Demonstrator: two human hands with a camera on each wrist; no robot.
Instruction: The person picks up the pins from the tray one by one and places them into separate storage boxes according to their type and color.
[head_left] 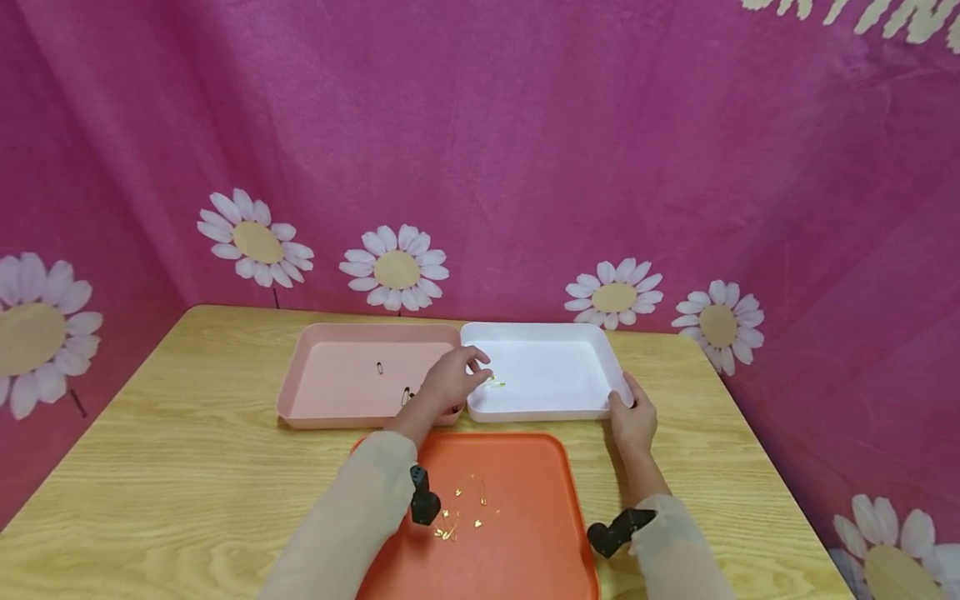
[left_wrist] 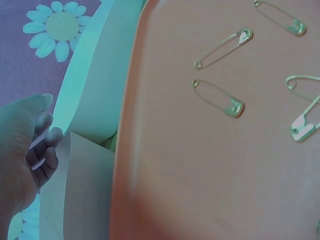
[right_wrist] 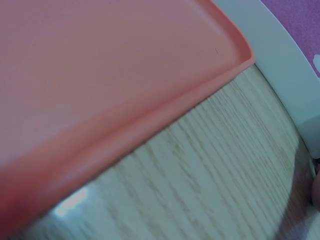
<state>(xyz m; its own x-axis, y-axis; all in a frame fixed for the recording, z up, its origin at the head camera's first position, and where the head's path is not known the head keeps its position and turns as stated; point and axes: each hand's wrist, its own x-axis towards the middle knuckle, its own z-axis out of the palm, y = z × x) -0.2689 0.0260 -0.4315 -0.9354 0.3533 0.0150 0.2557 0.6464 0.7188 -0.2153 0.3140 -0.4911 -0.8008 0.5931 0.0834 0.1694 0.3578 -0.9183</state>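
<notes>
My left hand (head_left: 452, 377) hovers over the left end of a white tray (head_left: 540, 412), its fingers loosely bent with nothing visible between them. Right below its fingertips, small gold safety pins (head_left: 497, 383) lie in that tray. At the tray's right front corner, my right hand (head_left: 636, 421) grips the rim with thumb and fingers. An orange tray (head_left: 525, 542) in front carries several gold safety pins (head_left: 447, 529), seen larger in the left wrist view, where one safety pin (left_wrist: 220, 99) lies closed. Only a sliver of the right hand shows in the right wrist view.
A pink tray (head_left: 330, 408) stands against the white tray's left side, holding a few black safety pins (head_left: 379, 367), some partly behind the left forearm. All three trays sit on a wooden table (head_left: 187, 450). A magenta cloth (head_left: 480, 150) with daisies hangs behind.
</notes>
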